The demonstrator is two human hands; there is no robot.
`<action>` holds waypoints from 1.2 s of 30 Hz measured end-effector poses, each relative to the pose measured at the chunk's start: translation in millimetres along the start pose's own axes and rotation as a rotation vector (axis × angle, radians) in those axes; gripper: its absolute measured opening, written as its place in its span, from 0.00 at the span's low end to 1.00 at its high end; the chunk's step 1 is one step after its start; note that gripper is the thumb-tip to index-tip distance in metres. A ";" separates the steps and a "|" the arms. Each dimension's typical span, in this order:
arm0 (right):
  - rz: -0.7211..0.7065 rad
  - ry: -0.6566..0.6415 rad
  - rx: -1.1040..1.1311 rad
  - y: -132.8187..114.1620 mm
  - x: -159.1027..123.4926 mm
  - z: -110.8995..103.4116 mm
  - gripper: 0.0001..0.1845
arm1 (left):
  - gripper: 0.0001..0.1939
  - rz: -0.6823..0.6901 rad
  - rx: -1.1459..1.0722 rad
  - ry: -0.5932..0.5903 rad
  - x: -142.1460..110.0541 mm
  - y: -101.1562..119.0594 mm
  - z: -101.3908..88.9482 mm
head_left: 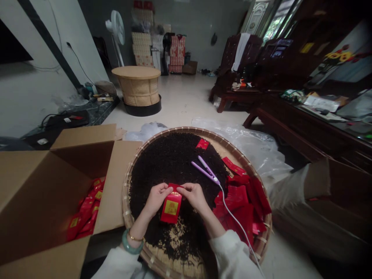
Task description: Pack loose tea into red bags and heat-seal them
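Both my hands pinch the top edge of one small red packet (pixel 171 208) with a yellow label, held over a heap of dark loose tea leaves (pixel 174 162). My left hand (pixel 156 198) grips its upper left corner and my right hand (pixel 194 195) its upper right. The tea lies in a wide round woven tray (pixel 128 209). A purple heat-sealing clamp (pixel 205 169) rests open on the tea just beyond my right hand, its white cord (pixel 235 221) trailing toward me.
Several empty red packets (pixel 244 197) are piled on the tray's right side. An open cardboard box (pixel 43 186) at left holds several red packets (pixel 85 213). Clear plastic sheeting (pixel 255 147) lies behind the tray. Dark wooden furniture (pixel 290 128) stands at right.
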State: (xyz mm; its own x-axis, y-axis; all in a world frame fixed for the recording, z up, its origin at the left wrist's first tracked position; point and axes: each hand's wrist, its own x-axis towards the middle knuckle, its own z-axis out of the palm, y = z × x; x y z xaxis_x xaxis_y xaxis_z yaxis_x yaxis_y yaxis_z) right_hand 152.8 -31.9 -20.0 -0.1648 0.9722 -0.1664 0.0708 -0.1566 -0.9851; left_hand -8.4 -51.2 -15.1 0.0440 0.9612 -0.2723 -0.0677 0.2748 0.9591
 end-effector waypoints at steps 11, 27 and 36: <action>-0.204 0.057 -0.246 0.8 12.7 -6.5 0.16 | 0.28 -0.174 -0.198 -0.110 -7.5 7.0 5.7; -0.082 0.286 -1.175 -6.6 50.7 -91.2 0.24 | 0.26 -0.130 -0.238 -0.084 -7.2 5.2 4.0; -0.302 -0.386 -0.719 -59.6 12.8 -50.6 0.26 | 0.21 -0.081 -0.100 -0.119 -5.7 4.3 3.4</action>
State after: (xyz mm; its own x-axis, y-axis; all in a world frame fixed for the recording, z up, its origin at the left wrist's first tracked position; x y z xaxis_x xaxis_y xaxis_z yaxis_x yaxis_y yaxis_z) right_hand 196.3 -1.3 38.8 -0.5896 0.8070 -0.0331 0.5527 0.3733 -0.7451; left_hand -5.6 -55.6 -9.2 0.1705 0.9278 -0.3318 -0.1577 0.3581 0.9203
